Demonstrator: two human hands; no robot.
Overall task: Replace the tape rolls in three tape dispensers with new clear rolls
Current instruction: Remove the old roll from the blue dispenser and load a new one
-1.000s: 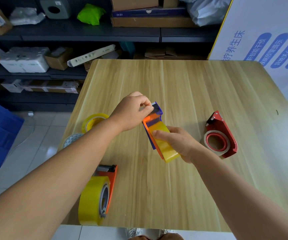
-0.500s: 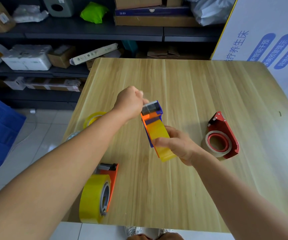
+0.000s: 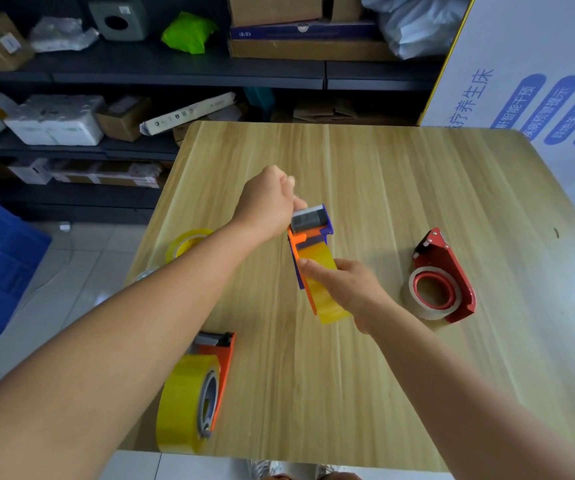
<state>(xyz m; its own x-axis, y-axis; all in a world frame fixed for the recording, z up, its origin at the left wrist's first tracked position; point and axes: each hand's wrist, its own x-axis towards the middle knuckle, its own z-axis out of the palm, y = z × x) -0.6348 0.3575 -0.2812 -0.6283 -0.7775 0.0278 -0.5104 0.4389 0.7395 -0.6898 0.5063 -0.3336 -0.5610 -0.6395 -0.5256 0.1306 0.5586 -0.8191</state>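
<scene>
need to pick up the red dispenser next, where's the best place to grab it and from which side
Take the red dispenser by its flat side plate, across the narrower part between the roll and the blade end, coming from above. It lies flat on the table with the roll side up and nothing beside it, so a downward pinch over both edges looks easiest. Keep off the far blade tip.

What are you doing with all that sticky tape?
A person is loading tape into dispensers on a wooden table. The right hand holds an orange and blue dispenser with a yellowish roll in it, up off the table, while the left hand pinches at its cutter end. An orange dispenser with a fat roll sits near the front edge, a red dispenser lies on the right, and a loose roll sits on the left.
</scene>
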